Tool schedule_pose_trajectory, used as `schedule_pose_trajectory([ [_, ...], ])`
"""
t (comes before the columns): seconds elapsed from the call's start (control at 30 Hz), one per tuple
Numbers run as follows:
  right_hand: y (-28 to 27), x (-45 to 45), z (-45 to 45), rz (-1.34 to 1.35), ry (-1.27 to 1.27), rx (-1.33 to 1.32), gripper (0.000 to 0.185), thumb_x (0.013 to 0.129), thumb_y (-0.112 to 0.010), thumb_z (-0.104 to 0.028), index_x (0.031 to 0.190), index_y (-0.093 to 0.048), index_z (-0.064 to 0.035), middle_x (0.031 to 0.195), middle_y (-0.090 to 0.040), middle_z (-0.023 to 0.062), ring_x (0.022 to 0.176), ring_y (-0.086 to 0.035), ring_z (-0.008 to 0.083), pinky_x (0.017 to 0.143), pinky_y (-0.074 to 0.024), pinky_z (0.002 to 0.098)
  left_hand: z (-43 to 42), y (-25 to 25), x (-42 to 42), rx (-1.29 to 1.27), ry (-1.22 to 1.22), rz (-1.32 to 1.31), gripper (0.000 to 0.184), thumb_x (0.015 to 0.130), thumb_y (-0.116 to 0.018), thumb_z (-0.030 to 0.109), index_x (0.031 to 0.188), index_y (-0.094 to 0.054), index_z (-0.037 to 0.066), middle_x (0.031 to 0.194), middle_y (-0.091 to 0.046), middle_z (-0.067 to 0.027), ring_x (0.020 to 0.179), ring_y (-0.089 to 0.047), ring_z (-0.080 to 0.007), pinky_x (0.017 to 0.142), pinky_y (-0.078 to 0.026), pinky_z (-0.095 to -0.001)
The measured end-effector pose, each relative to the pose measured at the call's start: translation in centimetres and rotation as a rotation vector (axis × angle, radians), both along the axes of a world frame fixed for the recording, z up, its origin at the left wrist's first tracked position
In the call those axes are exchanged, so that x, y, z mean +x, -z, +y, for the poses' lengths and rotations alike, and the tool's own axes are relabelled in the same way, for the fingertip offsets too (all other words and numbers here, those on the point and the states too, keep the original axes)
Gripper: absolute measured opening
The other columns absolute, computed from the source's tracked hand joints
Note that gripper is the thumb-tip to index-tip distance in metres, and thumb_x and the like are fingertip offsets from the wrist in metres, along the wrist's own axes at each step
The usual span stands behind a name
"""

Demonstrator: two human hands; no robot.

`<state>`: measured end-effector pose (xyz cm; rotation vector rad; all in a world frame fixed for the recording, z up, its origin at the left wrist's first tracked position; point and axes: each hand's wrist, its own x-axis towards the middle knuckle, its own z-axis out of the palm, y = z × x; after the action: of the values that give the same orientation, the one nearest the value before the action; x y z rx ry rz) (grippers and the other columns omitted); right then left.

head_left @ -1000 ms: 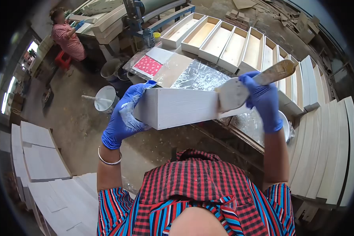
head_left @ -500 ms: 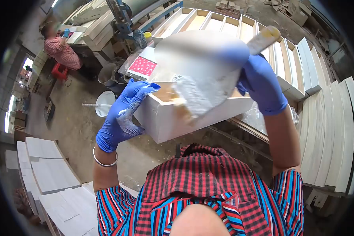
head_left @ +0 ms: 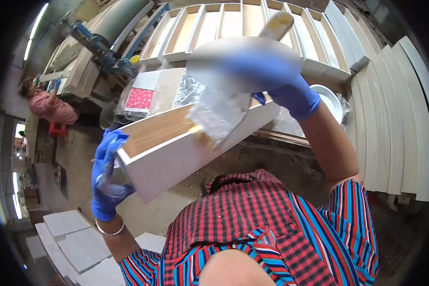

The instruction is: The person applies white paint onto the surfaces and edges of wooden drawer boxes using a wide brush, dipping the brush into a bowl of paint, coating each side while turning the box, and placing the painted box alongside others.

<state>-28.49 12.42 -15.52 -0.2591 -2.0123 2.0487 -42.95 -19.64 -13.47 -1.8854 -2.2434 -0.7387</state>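
Observation:
My left hand, in a blue glove smeared with white, grips the left end of a long white wooden box. The box is tilted with its open top and bare wood inside showing. My right hand, also gloved in blue and partly under a blurred patch, is closed on a wide flat tool. The tool's handle sticks up beyond the hand. Its white-coated blade, yellowish at the edge, overlaps the box's near long side; whether it touches cannot be told.
Beyond the worktable stand open wooden boxes in a row. White boards are stacked at right, more panels at lower left. A white bucket is near my right wrist. A person works at far left.
The box has turned from showing its flat side to showing its open top, and its left end has moved left and down. The tool has swung leftward over the near side.

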Motion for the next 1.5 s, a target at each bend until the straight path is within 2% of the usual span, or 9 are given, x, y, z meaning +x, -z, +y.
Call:
schedule_pose_trajectory([
  [0.43, 21.5, 7.6, 22.4, -0.542, 0.582, 0.191, 0.018, 0.08, -0.06, -0.026, 0.083, -0.064, -0.0082, 0.064, -0.059, 0.0032, 0.045, -0.054, 0.0106, 0.04, -0.041, 0.0227, 1.7, -0.8, 1.8, -0.073, -0.211, 0.018, 0.055, 0.067, -0.075, 0.018, 0.112, -0.049, 0.001, 0.116, -0.05, -0.0166, 0.117, -0.045, -0.0343, 0.103, -0.027, -0.0531],
  [0.77, 17.8, 4.8, 18.2, -0.485, 0.361, 0.191, 0.022, 0.078, -0.064, -0.028, 0.083, -0.063, -0.0062, 0.064, -0.058, 0.0044, 0.046, -0.054, 0.0124, 0.042, -0.0435, 0.0235, 1.7, -1.0, 1.0, -0.044, -0.044, -0.002, 0.055, 0.073, -0.071, 0.017, 0.119, -0.046, 0.0, 0.123, -0.047, -0.0193, 0.118, -0.043, -0.0368, 0.102, -0.029, -0.0531],
  [0.97, 7.2, 5.1, 8.4, -0.235, 0.314, 0.035, 0.016, 0.082, -0.058, -0.02, 0.085, -0.063, -0.0044, 0.07, -0.06, 0.0039, 0.049, -0.054, 0.0091, 0.039, -0.0407, 0.0204, 2.4, -1.3, 0.9, -0.014, -0.058, 0.021, 0.065, 0.056, -0.08, 0.025, 0.11, -0.052, 0.001, 0.111, -0.052, -0.0142, 0.114, -0.048, -0.0358, 0.101, -0.027, -0.0566],
  [1.23, -7.1, 4.2, -5.1, 0.109, 0.247, 0.109, 0.019, 0.082, -0.057, -0.018, 0.09, -0.059, -0.0003, 0.084, -0.061, 0.0071, 0.052, -0.055, 0.0079, 0.031, -0.0344, 0.0173, 3.6, -3.5, -0.2, -0.098, 0.168, 0.136, 0.074, 0.061, -0.078, 0.032, 0.122, -0.047, 0.002, 0.115, -0.052, -0.0161, 0.112, -0.048, -0.0369, 0.102, -0.026, -0.0553],
  [1.3, -8.8, 4.3, -5.6, 0.304, 0.066, 0.044, 0.02, 0.083, -0.054, -0.016, 0.093, -0.056, 0.0014, 0.092, -0.06, 0.0111, 0.07, -0.059, 0.0124, 0.044, -0.0449, 0.0209, 3.0, -3.1, -0.9, -0.056, 0.184, 0.165, 0.077, 0.061, -0.077, 0.026, 0.126, -0.044, 0.003, 0.116, -0.052, -0.0163, 0.111, -0.048, -0.0355, 0.102, -0.024, -0.0556],
  [1.33, -9.0, 4.3, -5.3, 0.408, 0.098, 0.221, 0.02, 0.086, -0.051, -0.015, 0.096, -0.055, 0.003, 0.1, -0.057, 0.0142, 0.091, -0.057, 0.0182, 0.069, -0.0496, 0.0284, 3.0, -3.1, -0.7, -0.03, 0.179, 0.156, 0.079, 0.06, -0.077, 0.023, 0.128, -0.043, 0.003, 0.116, -0.052, -0.0163, 0.112, -0.048, -0.0348, 0.102, -0.024, -0.0556],
  [1.4, -9.0, 2.7, -2.7, 0.942, 0.175, 1.072, 0.021, 0.089, -0.049, -0.015, 0.098, -0.054, 0.0043, 0.103, -0.055, 0.0147, 0.101, -0.053, 0.023, 0.088, -0.0419, 0.0343, 3.6, -3.7, -0.1, -0.001, 0.215, 0.169, 0.08, 0.059, -0.076, 0.02, 0.129, -0.042, 0.002, 0.118, -0.05, -0.0159, 0.112, -0.047, -0.0334, 0.103, -0.023, -0.0544],
  [1.43, -9.5, 4.1, -3.0, 0.753, 0.171, 0.403, 0.024, 0.09, -0.049, -0.016, 0.101, -0.054, 0.0056, 0.102, -0.055, 0.0142, 0.1, -0.053, 0.0229, 0.089, -0.0415, 0.0346, 4.0, -3.8, -0.1, 0.023, 0.253, 0.138, 0.078, 0.058, -0.076, 0.019, 0.128, -0.044, 0.002, 0.119, -0.05, -0.0159, 0.113, -0.047, -0.0331, 0.104, -0.022, -0.0535],
  [1.5, -10.8, 5.0, -3.8, 0.761, 0.262, 0.714, 0.026, 0.09, -0.049, -0.016, 0.102, -0.054, 0.0061, 0.102, -0.055, 0.0148, 0.1, -0.053, 0.0227, 0.09, -0.0406, 0.0348, 4.3, -3.7, 0.0, 0.012, 0.212, 0.158, 0.073, 0.058, -0.076, 0.02, 0.123, -0.047, 0.002, 0.121, -0.049, -0.0157, 0.113, -0.046, -0.0328, 0.104, -0.025, -0.0481],
])
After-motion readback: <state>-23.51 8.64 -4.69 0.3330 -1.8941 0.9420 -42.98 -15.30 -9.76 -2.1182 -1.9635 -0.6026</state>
